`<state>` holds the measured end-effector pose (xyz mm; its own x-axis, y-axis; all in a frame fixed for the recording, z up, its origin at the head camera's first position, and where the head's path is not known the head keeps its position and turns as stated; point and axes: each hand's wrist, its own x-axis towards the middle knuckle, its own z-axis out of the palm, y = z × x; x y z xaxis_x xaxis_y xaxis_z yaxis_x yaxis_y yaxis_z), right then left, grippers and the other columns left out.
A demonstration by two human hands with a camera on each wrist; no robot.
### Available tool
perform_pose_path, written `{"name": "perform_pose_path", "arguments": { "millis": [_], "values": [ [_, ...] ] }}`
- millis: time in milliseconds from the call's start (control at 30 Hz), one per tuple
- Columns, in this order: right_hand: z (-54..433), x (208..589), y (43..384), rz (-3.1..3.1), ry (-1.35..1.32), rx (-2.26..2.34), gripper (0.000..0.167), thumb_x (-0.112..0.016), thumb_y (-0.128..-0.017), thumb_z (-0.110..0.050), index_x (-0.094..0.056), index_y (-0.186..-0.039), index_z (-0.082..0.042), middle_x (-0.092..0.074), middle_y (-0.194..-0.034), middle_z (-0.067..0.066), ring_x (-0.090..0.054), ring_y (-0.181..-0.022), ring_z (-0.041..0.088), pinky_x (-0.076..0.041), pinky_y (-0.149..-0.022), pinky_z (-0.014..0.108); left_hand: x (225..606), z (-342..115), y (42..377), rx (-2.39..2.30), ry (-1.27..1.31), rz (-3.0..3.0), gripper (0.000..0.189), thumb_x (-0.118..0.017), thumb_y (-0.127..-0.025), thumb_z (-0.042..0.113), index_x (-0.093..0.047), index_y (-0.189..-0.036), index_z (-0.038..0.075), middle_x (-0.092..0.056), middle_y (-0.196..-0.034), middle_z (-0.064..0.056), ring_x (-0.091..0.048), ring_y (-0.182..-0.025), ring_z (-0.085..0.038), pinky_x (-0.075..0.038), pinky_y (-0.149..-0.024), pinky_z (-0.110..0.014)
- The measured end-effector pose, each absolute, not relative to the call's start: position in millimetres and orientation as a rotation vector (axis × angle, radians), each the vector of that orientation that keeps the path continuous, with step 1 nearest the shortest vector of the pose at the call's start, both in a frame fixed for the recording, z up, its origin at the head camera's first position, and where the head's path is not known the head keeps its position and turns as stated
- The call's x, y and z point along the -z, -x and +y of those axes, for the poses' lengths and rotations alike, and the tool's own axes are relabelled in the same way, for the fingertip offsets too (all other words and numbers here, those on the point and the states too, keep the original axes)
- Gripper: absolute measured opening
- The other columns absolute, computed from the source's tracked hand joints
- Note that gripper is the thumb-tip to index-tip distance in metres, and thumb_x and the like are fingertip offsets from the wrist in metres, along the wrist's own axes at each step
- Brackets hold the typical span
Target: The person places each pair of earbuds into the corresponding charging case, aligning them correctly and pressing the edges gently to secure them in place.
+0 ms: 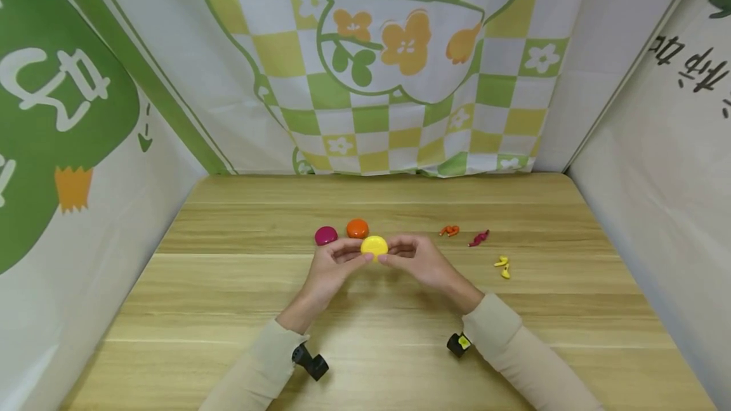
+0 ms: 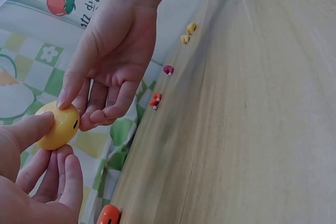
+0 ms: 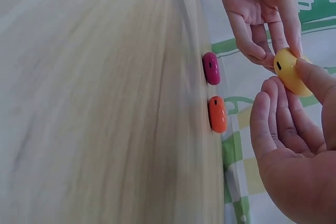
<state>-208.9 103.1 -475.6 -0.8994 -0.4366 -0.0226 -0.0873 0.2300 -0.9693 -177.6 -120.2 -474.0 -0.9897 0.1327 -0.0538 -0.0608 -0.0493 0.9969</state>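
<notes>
A glossy yellow earbud case point(image 1: 374, 245), rounded and closed, is held up over the table between both hands. From the left, my left hand point(image 1: 331, 268) pinches it, thumb on the near face and fingers behind. On the opposite side my right hand point(image 1: 425, 264) pinches it the same way. A small dark slot shows on the yellow case point(image 3: 294, 74) in the right wrist view. Just beyond the left hand, a magenta case point(image 1: 326, 235) and an orange case point(image 1: 357, 228) stand on the table, both closed.
Right of the hands lie orange earbuds point(image 1: 449, 231), magenta earbuds point(image 1: 479, 238) and yellow earbuds point(image 1: 503, 267) on the wooden table point(image 1: 377, 360). A checkered cloth point(image 1: 400, 125) hangs behind the table's far edge, with printed panels at both sides.
</notes>
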Motion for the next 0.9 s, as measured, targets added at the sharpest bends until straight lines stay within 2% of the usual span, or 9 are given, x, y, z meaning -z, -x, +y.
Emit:
{"name": "perform_pose_path", "arguments": {
  "millis": [200,500,733,900],
  "values": [
    [110,474,206,2.264,0.562,1.657,0.033,-0.081,-0.096,-0.025,-0.075,-0.123,-0.008,-0.077,-0.117,0.009,-0.072,-0.105,0.019,-0.062,-0.094,0.028,477,-119,175,-2.089,-0.114,2.138,0.036,-0.081,-0.093,0.008,-0.073,-0.127,0.002,-0.072,-0.129,-0.015,-0.072,-0.106,-0.016,-0.061,-0.093,-0.022],
    [122,460,209,2.290,0.684,1.631,0.040,-0.080,-0.096,-0.023,-0.071,-0.127,0.001,-0.077,-0.119,0.012,-0.074,-0.106,0.022,-0.063,-0.092,0.026,479,-115,172,-1.996,-0.208,2.188,0.034,-0.083,-0.092,0.009,-0.074,-0.124,0.000,-0.076,-0.121,-0.019,-0.074,-0.103,-0.021,-0.062,-0.089,-0.021],
    [123,452,211,2.283,0.798,1.590,0.023,-0.080,-0.096,-0.017,-0.077,-0.116,-0.005,-0.078,-0.111,0.012,-0.074,-0.098,0.021,-0.065,-0.086,0.026,476,-113,170,-2.000,-0.268,2.164,0.035,-0.082,-0.092,0.007,-0.073,-0.125,-0.002,-0.075,-0.122,-0.022,-0.075,-0.104,-0.024,-0.063,-0.089,-0.022],
    [125,451,213,2.281,0.833,1.588,0.021,-0.079,-0.097,-0.016,-0.078,-0.115,-0.005,-0.079,-0.110,0.012,-0.075,-0.097,0.022,-0.065,-0.084,0.027,478,-112,169,-1.992,-0.278,2.167,0.035,-0.081,-0.093,0.009,-0.073,-0.126,0.000,-0.075,-0.124,-0.021,-0.075,-0.108,-0.028,-0.063,-0.091,-0.023]
  ]
}}
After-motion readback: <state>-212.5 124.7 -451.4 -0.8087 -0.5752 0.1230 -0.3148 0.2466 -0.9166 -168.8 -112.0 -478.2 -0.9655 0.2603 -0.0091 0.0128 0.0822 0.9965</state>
